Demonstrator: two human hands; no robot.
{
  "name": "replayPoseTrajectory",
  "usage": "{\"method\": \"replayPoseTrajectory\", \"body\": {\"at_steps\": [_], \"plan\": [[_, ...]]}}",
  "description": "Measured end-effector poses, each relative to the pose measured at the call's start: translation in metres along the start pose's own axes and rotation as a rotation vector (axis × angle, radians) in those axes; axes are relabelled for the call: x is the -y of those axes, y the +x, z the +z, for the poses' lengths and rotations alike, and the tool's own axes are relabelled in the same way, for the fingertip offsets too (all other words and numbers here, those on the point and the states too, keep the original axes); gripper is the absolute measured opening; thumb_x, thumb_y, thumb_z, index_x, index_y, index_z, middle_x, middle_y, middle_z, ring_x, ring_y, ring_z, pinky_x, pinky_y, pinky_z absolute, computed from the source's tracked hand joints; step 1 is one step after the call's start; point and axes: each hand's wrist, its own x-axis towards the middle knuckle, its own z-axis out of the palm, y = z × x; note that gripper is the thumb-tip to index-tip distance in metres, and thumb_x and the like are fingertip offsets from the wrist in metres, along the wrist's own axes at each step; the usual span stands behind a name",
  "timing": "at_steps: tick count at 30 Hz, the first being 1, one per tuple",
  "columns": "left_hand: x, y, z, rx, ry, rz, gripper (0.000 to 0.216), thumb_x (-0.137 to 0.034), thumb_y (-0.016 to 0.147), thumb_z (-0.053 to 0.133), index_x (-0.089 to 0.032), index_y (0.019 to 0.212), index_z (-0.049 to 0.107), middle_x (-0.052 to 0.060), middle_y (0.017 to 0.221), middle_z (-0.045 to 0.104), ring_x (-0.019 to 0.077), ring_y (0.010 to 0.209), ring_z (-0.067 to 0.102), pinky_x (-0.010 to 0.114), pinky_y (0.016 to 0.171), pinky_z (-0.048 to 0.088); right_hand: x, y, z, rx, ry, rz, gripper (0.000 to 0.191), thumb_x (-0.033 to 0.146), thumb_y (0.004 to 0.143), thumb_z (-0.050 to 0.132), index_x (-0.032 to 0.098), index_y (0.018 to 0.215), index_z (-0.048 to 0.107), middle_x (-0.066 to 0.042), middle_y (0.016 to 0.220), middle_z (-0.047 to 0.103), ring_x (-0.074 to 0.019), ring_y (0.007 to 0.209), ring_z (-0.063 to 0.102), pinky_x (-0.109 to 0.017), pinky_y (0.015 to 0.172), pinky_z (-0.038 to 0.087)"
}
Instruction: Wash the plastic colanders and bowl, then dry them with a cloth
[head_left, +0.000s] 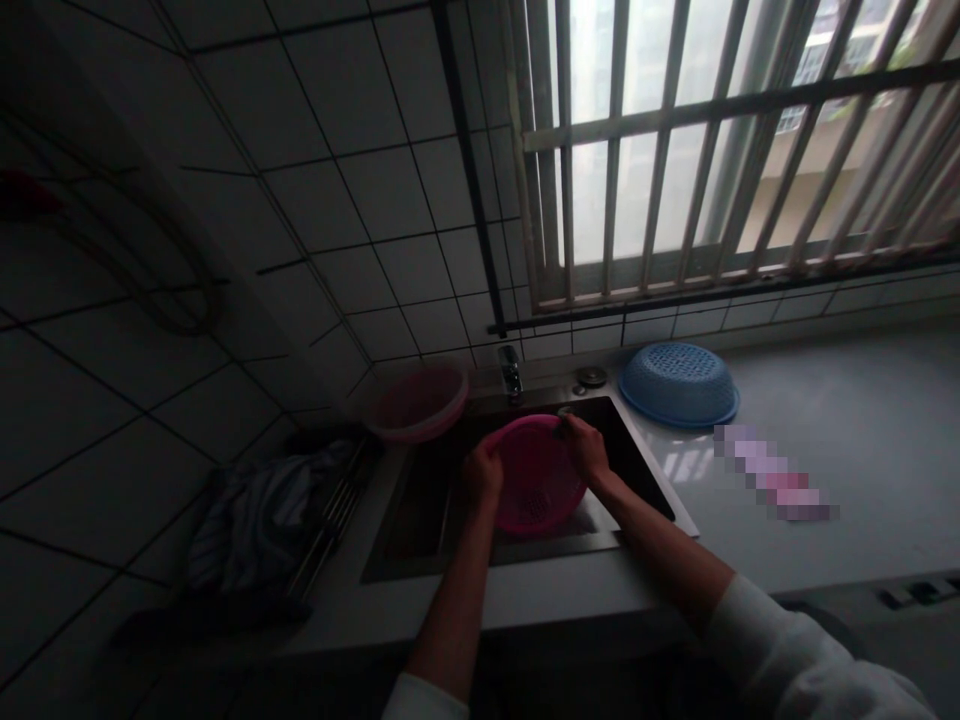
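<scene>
Head view, vessels counted: three; one bright pink basket [536, 485] between the two hands, one paler pink basin [420, 415] beyond and left of the left hand, one blue basket [679, 385] upside down, beyond and right of the right hand.
Fixtures: one sink [649, 470] beneath both hands, one faucet [511, 372] ahead of the gap between them.
Cloth: one heaped bundle [259, 520], well left of the left hand.
Left hand [484, 470]: closed on the bright pink basket's left rim.
Right hand [586, 450]: fingers curled at that basket's upper right rim; something small shows at the fingertips, too dim to name.
Bright pink basket's place: over the sink, perforated part nearest the person.
Arms: both reach forward, the left nearly straight ahead, the right slanting inward; pale sleeves end on the forearms.
</scene>
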Motion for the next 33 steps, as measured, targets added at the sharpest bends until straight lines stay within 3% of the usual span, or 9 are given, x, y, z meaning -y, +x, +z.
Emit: {"method": "replayPoseTrajectory", "body": {"at_steps": [4,6,11,14,17,21,23,29,33], "plan": [[-0.01,-0.005,0.003,0.176,0.068,0.094,0.044,-0.013,0.096,0.057,-0.036,0.127,0.077,-0.001,0.131,0.078,0.0196,0.118,0.074,0.029,0.106,0.052,0.03,-0.007,0.008,0.151,-0.028,-0.264,0.032,0.013,0.099,0.053,0.025,0.119,0.075,-0.006,0.117,0.078,-0.0187,0.101,0.072,-0.024,0.088,0.052],[-0.01,-0.005,0.003,0.177,0.036,0.105,0.045,-0.014,0.096,0.056,-0.038,0.127,0.077,-0.003,0.132,0.077,0.0188,0.118,0.073,0.028,0.104,0.053,0.034,-0.006,0.008,0.157,0.012,-0.308,0.034,0.013,0.099,0.053,0.026,0.121,0.075,-0.006,0.121,0.078,-0.0194,0.106,0.072,-0.025,0.092,0.052],[0.006,0.005,-0.003,-0.051,-0.03,-0.063,0.037,-0.017,0.099,0.056,-0.022,0.129,0.077,0.011,0.128,0.078,0.0244,0.115,0.075,0.033,0.1,0.056,-0.002,0.006,-0.001,-0.002,0.103,0.032,0.032,0.02,0.1,0.055,0.021,0.125,0.074,-0.01,0.109,0.081,-0.0229,0.094,0.076,-0.028,0.083,0.054],[0.011,0.008,-0.004,-0.077,-0.013,-0.109,0.035,-0.021,0.1,0.057,-0.016,0.129,0.075,0.016,0.126,0.078,0.0276,0.114,0.075,0.036,0.099,0.057,-0.019,0.009,-0.002,-0.017,0.063,0.124,0.032,0.022,0.099,0.058,0.021,0.127,0.074,-0.01,0.109,0.081,-0.0239,0.094,0.076,-0.028,0.082,0.053],[0.006,0.005,-0.001,-0.015,0.025,-0.06,0.039,-0.015,0.098,0.056,-0.022,0.131,0.075,0.012,0.127,0.078,0.0255,0.115,0.075,0.034,0.1,0.056,-0.008,0.003,0.003,-0.017,0.033,-0.009,0.035,0.019,0.101,0.054,0.024,0.13,0.072,-0.009,0.118,0.079,-0.021,0.098,0.075,-0.026,0.084,0.052],[-0.006,-0.004,0.006,0.173,0.076,0.079,0.041,-0.015,0.096,0.057,-0.036,0.126,0.078,0.002,0.128,0.078,0.0226,0.114,0.075,0.032,0.102,0.055,0.025,-0.006,0.013,0.154,0.008,-0.279,0.035,0.011,0.097,0.054,0.025,0.12,0.076,-0.007,0.118,0.079,-0.0184,0.1,0.073,-0.024,0.088,0.052],[-0.008,-0.005,0.006,0.191,0.056,0.108,0.039,-0.017,0.098,0.057,-0.037,0.124,0.079,0.001,0.13,0.078,0.0218,0.114,0.075,0.031,0.101,0.055,0.03,-0.005,0.014,0.185,0.029,-0.324,0.032,0.012,0.098,0.054,0.025,0.116,0.077,-0.007,0.116,0.079,-0.0187,0.1,0.073,-0.024,0.088,0.052],[0.003,0.006,-0.006,-0.046,-0.087,-0.07,0.036,-0.015,0.099,0.056,-0.02,0.127,0.077,0.012,0.126,0.079,0.0243,0.113,0.076,0.033,0.099,0.057,-0.013,0.009,0.001,-0.014,0.139,0.04,0.025,0.022,0.098,0.058,0.021,0.116,0.076,-0.007,0.098,0.081,-0.0217,0.085,0.075,-0.027,0.076,0.053],[0.003,0.006,-0.004,-0.022,-0.079,-0.083,0.035,-0.014,0.098,0.057,-0.017,0.127,0.077,0.014,0.126,0.078,0.0243,0.113,0.076,0.033,0.1,0.056,-0.013,0.006,0.003,-0.061,0.109,-0.008,0.032,0.018,0.099,0.055,0.021,0.124,0.074,-0.01,0.114,0.08,-0.0224,0.097,0.075,-0.029,0.085,0.053]]}}
